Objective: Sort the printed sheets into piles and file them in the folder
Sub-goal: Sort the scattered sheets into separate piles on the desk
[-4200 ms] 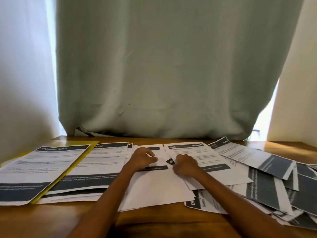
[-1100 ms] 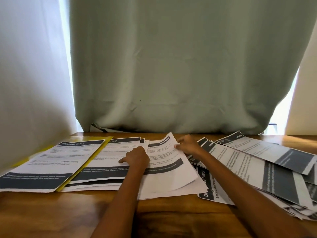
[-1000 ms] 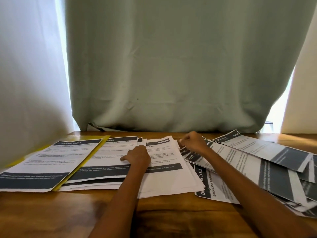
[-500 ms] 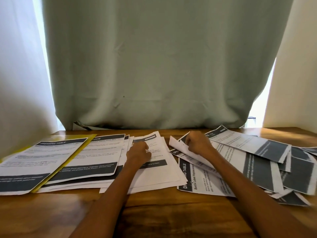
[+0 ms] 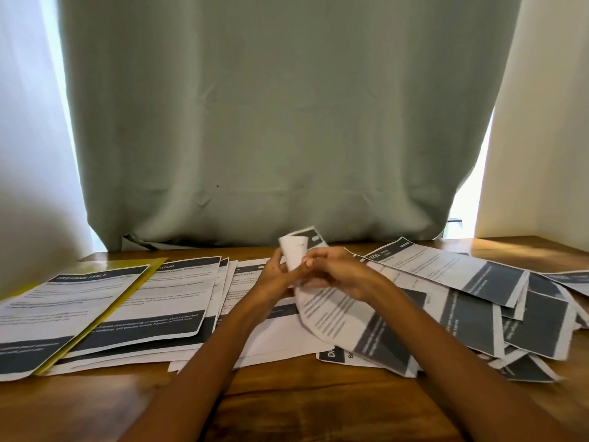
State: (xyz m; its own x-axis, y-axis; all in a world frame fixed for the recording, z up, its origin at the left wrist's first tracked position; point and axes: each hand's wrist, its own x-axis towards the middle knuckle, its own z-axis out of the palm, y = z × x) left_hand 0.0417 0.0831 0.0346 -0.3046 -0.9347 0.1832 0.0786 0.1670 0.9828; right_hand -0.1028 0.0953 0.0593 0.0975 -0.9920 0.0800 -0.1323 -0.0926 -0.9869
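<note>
A curled printed sheet (image 5: 338, 314) is lifted off the table in the middle; my left hand (image 5: 275, 277) and my right hand (image 5: 338, 272) both grip it near its top, which bends over backwards. A yellow folder (image 5: 140, 275) lies at the far left with one printed sheet (image 5: 60, 311) on it. To its right lie two sorted piles (image 5: 165, 301), the second pile (image 5: 245, 282) partly behind my left forearm. A loose heap of unsorted sheets (image 5: 497, 307) spreads to the right.
The wooden table (image 5: 287, 403) has bare room along its front edge. A grey-green curtain (image 5: 280, 122) hangs right behind the table, its hem touching the back edge. White walls close in on both sides.
My right hand has pulled one sheet out of the unsorted heap and lifted it. My left hand left the middle pile and took hold of the same sheet.
</note>
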